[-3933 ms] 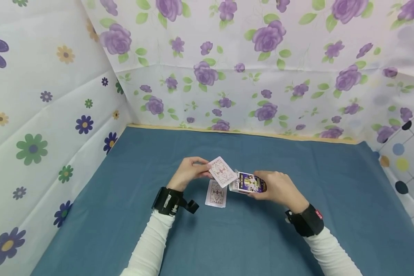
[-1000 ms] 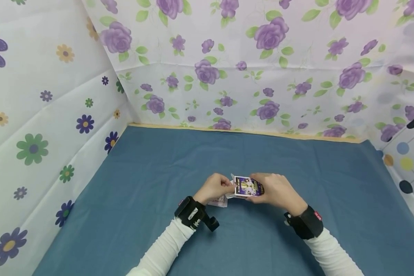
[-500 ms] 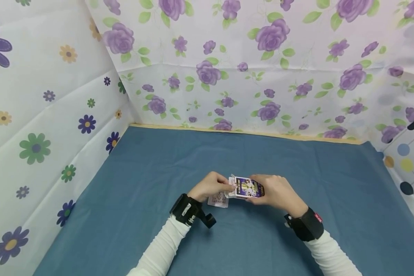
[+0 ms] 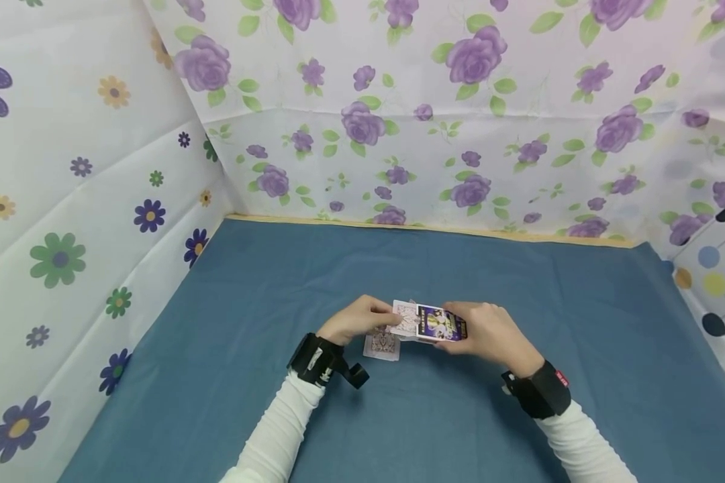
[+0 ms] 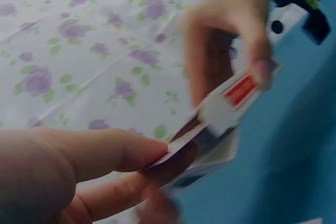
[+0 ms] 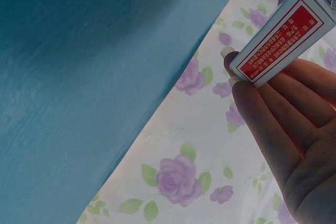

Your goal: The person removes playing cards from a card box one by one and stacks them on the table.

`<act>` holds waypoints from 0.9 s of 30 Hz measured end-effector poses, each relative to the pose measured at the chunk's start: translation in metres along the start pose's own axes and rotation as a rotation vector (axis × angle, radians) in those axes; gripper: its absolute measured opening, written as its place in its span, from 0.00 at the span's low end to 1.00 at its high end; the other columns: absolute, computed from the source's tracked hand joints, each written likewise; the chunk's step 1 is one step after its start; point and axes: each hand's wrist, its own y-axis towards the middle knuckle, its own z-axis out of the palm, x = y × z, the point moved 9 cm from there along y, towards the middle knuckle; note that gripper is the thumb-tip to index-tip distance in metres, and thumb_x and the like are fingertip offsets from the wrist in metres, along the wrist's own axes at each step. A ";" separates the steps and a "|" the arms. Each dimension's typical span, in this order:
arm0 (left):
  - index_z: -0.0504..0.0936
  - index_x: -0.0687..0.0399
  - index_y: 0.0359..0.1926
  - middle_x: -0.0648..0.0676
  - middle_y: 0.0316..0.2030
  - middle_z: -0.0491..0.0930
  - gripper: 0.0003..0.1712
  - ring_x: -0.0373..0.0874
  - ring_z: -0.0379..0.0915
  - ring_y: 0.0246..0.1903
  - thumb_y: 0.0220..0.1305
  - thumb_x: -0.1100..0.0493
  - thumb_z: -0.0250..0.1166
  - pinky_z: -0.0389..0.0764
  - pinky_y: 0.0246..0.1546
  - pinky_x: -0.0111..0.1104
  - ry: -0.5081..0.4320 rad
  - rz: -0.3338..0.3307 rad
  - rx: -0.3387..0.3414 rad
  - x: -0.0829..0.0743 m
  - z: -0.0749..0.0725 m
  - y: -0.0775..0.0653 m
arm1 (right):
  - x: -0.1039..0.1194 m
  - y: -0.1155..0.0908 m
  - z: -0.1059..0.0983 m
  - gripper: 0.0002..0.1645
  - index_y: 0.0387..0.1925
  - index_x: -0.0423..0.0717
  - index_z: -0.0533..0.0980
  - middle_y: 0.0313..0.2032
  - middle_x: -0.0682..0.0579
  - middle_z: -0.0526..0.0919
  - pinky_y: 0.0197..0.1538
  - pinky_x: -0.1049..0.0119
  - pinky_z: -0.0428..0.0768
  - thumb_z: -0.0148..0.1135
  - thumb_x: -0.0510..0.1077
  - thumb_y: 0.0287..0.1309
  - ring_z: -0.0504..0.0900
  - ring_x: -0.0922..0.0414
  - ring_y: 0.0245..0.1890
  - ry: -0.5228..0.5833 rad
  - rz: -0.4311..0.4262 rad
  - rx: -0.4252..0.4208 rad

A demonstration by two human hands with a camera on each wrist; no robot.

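Observation:
In the head view my left hand (image 4: pixel 358 320) pinches a playing card (image 4: pixel 405 316) between thumb and fingers. The card juts out of the open left end of a purple card box (image 4: pixel 441 323); whether it is one card or more I cannot tell. My right hand (image 4: pixel 489 332) grips the box by its right end, above the table. Below the left fingers, a patterned card (image 4: pixel 382 345), perhaps a small stack, lies back up on the cloth. The left wrist view shows the pinched card (image 5: pixel 184 142) bending at the box mouth. A red label marks the box side (image 6: pixel 283 43) in the right wrist view.
A blue cloth (image 4: pixel 266 268) covers the table, with a yellowish strip (image 4: pixel 338 224) along its far edge. Flower-printed sheets (image 4: pixel 314 80) hang behind and to the left. Black camera straps (image 4: pixel 317 362) sit on both wrists.
Earlier my left hand held a card beside the box, then moved to the box mouth. Over the last second it has drawn leftward, and more card shows outside the box. The right hand barely moves.

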 end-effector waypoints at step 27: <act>0.85 0.64 0.43 0.56 0.32 0.86 0.12 0.37 0.78 0.23 0.59 0.64 0.69 0.83 0.39 0.37 -0.156 -0.067 -0.393 0.041 -0.077 -0.003 | -0.013 0.003 0.004 0.38 0.53 0.44 0.79 0.41 0.48 0.86 0.30 0.69 0.72 0.73 0.63 0.44 0.75 0.64 0.28 0.025 0.066 0.037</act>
